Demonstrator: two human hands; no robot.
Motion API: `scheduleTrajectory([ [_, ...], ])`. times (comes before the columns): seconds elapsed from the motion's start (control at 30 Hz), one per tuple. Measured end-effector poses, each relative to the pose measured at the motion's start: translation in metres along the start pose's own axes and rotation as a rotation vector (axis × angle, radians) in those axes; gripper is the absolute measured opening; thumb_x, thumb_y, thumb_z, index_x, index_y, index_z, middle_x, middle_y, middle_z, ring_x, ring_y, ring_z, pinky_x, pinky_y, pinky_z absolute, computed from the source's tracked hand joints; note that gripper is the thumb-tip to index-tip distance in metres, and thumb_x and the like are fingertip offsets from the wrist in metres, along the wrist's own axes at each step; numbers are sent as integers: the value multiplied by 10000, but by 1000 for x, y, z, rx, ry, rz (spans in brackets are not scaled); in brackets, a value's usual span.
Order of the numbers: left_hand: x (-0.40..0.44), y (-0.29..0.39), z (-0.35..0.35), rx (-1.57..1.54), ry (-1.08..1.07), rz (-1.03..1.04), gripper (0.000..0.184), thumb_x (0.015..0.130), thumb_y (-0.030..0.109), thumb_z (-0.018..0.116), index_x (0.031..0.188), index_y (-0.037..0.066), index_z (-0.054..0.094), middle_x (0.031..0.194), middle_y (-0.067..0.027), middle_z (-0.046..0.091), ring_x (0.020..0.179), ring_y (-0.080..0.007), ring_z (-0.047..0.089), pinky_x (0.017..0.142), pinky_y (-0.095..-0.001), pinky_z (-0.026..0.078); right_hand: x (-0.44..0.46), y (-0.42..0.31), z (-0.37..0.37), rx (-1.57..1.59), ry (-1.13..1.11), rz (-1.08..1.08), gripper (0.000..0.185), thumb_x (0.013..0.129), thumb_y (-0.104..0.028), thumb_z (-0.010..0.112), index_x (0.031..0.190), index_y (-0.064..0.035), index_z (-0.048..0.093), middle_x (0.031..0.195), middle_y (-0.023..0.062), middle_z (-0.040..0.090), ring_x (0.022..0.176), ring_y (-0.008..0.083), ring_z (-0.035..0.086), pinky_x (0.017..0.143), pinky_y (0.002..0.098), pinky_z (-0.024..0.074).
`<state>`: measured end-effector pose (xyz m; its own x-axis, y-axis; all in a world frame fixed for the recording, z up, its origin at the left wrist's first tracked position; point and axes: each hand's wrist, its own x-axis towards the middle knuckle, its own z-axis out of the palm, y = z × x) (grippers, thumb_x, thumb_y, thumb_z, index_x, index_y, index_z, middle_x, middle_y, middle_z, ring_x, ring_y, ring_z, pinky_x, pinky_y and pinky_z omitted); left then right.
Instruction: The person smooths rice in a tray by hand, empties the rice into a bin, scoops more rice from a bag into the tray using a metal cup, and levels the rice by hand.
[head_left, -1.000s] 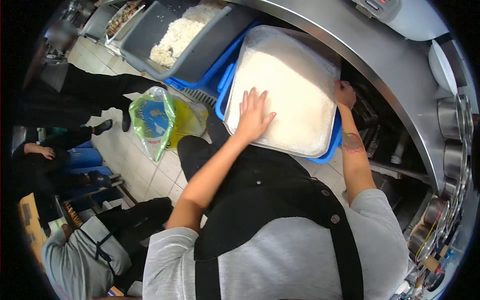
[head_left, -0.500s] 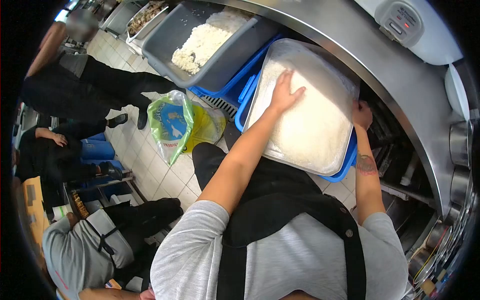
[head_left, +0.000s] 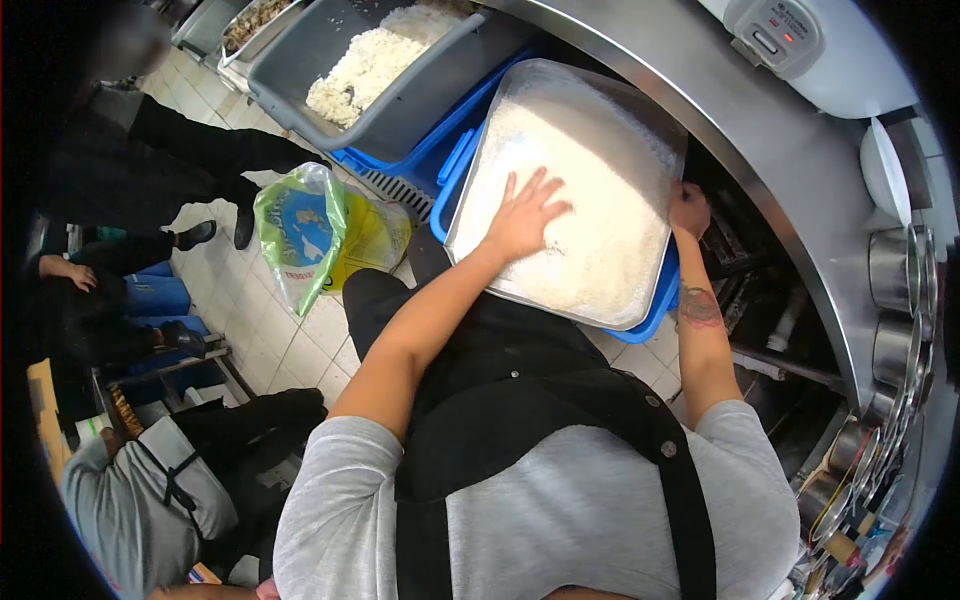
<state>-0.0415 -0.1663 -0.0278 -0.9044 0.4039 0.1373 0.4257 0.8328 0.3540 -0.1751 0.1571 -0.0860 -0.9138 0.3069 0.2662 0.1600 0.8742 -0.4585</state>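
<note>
Left hand (head_left: 524, 220) moved back, now over nearer pale loose grains (head_left: 605, 250) in silvery rectangular tray (head_left: 590, 84); fingers spread, gripping nothing. Right hand (head_left: 690, 209) curled at rim, cannot tell grip.

There's one green bag (head_left: 318, 238), one grey tub (head_left: 438, 84), one large tray (head_left: 560, 82).

light grey shirt (head_left: 580, 500) with short sleeves (head_left: 340, 460); black bib garment (head_left: 530, 425) with two wide shoulder straps (head_left: 423, 550) and round buttons (head_left: 669, 450) (two sit near the right strap); a tattoo (head_left: 700, 306) marks the right forearm (head_left: 708, 355); left hand (head_left: 527, 222) and right hand (head_left: 690, 210) are bare.
</note>
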Motion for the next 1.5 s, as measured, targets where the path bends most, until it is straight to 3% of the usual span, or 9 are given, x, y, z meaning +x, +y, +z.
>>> scheduleTrajectory([
  [0.2, 58, -19, 7, -306, 268, -451, 434, 753, 69, 676, 1178, 90, 594, 1274, -207, 543, 1200, -367, 517, 952, -436, 440, -6, -12, -15, 32, -39, 10, 404, 836, -491, 592, 896, -112, 720, 920, 159, 694, 886, 370, 659, 795, 454, 510],
  [0.53, 65, 25, -92, -664, 293, -225, 532, 746, -124, 417, 1232, 43, 557, 1165, -229, 622, 1152, -361, 568, 1018, -360, 422, -3, -11, -14, 31, -90, 49, 432, 828, -527, 597, 923, -126, 727, 923, 141, 697, 910, 356, 656, 808, 426, 508],
  [0.63, 66, 20, -65, -640, 276, -63, 525, 764, -58, 447, 1271, 51, 530, 1256, -225, 568, 1232, -349, 511, 1052, -417, 392, -6, -16, -16, 38, -65, 62, 433, 823, -530, 604, 922, -126, 728, 924, 133, 698, 917, 352, 657, 808, 423, 509],
  [0.73, 40, 60, -60, -365, -60, -42, 517, 805, 96, 541, 1319, 74, 498, 1383, -194, 464, 1347, -340, 380, 1077, -563, 318, -5, -12, -13, 47, -24, 29, 428, 823, -525, 607, 921, -127, 728, 927, 128, 699, 921, 352, 656, 807, 423, 511],
  [0.8, 20, 79, -23, -131, -225, 126, 585, 814, 327, 614, 1352, 142, 480, 1474, -137, 352, 1424, -329, 221, 1048, -712, 208, -6, -11, -12, 43, -23, 20, 412, 826, -512, 608, 909, -127, 730, 930, 123, 699, 913, 355, 655, 810, 430, 509],
  [0.93, -9, 81, 26, 132, -167, 565, 557, 813, 513, 583, 1314, 275, 532, 1483, -37, 356, 1440, -287, 166, 1021, -769, 143, -8, -16, -18, 31, -51, 51, 396, 827, -501, 608, 889, -130, 732, 933, 119, 697, 895, 361, 653, 813, 442, 507],
  [1.27, 57, -10, 23, 226, 62, 124, 375, 905, 317, 524, 1278, 284, 548, 1459, 18, 388, 1381, -293, 283, 1038, -676, 258, -8, -18, -18, 9, -31, 8, 378, 821, -462, 595, 896, -118, 730, 928, 135, 694, 860, 373, 658, 784, 452, 517],
  [1.37, 57, 9, 7, 139, -21, -233, 338, 884, 156, 529, 1213, 205, 590, 1395, -84, 462, 1234, -319, 479, 991, -511, 410, -4, -11, -12, 3, -25, -32, 379, 824, -467, 597, 895, -120, 731, 926, 135, 696, 858, 370, 660, 790, 447, 516],
  [1.5, 43, 16, 2, -399, 23, -356, 305, 795, 1, 551, 1062, 103, 656, 1130, -200, 619, 984, -334, 629, 859, -385, 500, -5, -15, -13, 19, -31, 10, 393, 831, -475, 593, 900, -113, 729, 944, 129, 698, 881, 361, 661, 801, 443, 514],
])
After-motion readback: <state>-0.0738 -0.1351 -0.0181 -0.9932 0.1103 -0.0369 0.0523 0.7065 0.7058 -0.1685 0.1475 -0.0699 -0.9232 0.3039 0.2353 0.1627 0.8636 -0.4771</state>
